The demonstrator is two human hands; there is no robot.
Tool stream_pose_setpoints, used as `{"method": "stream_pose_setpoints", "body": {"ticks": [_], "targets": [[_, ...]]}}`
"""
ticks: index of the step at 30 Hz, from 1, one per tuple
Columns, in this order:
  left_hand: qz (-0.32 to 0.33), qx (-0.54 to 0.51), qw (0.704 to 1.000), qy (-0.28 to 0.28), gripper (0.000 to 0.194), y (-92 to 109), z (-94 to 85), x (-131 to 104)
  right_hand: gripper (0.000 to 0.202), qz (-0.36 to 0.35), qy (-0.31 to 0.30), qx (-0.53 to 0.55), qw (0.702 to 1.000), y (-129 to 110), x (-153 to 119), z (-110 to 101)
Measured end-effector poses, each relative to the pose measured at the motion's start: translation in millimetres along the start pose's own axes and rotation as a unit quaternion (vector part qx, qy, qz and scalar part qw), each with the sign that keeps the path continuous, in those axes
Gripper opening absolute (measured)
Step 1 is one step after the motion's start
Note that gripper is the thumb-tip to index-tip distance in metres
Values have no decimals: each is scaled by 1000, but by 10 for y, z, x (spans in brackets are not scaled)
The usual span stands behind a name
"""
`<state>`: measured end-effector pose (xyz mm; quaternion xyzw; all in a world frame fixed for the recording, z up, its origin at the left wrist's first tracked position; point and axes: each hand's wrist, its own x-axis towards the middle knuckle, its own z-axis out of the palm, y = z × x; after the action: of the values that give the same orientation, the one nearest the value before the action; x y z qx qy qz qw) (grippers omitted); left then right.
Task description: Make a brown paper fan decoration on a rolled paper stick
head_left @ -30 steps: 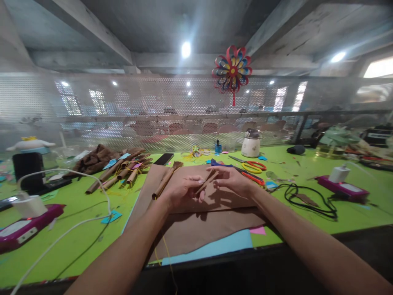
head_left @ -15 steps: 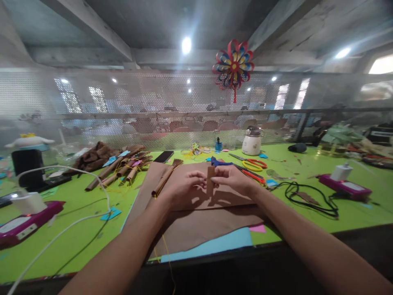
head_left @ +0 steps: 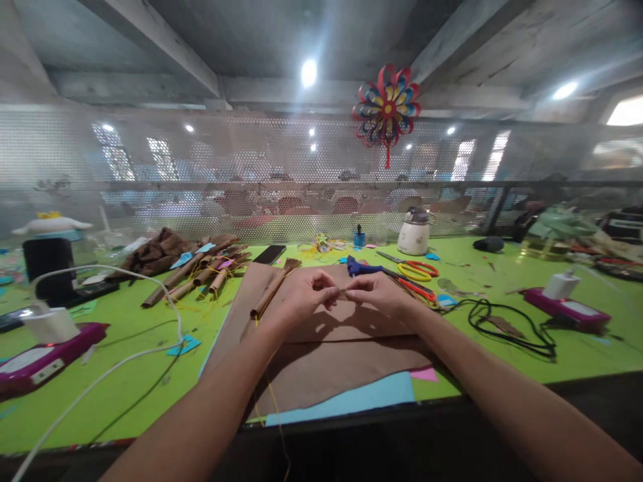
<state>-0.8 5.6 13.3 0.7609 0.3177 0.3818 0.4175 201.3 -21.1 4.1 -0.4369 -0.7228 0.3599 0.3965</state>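
Observation:
My left hand (head_left: 309, 298) and my right hand (head_left: 379, 294) meet over the brown sheets (head_left: 351, 368). Between their fingertips they pinch a small brown strip (head_left: 342, 293), seen nearly edge-on and mostly hidden by the fingers. Beside my left hand lies a rolled brown tube (head_left: 268, 294) with a frayed top end and yellow thread at its lower end. A blue tool (head_left: 359, 266), perhaps a glue gun, lies just behind my right hand. A light blue sheet (head_left: 362, 400) shows under the brown ones.
Brown rolls (head_left: 201, 271) with yellow thread are heaped at the back left, near a phone (head_left: 270, 254). Yellow-handled scissors (head_left: 418, 269), orange-handled scissors (head_left: 419, 290) and a white bottle (head_left: 413, 234) stand or lie right. Purple power strips (head_left: 567, 309) and cables flank the work.
The brown strip stood upright with its broad face showing, chiefly in my right hand. It is now turned nearly edge-on, and my left fingers have closed in on it.

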Motion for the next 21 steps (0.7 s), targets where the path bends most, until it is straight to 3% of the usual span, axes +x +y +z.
{"method": "stream_pose_setpoints", "body": {"ticks": [4,9,17,21], "targets": [[-7,-27,999,-18,28,-39,-37,21,23,-25,32,2,999,37,39,-27],[-41,-48,996,-67,20,1,-28,-6,19,-17,45,-14,999,24,24,-1],[-108,-109,988,-35,23,32,10,-29,18,10,38,16,999,34,-12,109],[-160,-140,975,-63,26,5,8,-40,18,23,31,17,999,37,-45,187]]}}
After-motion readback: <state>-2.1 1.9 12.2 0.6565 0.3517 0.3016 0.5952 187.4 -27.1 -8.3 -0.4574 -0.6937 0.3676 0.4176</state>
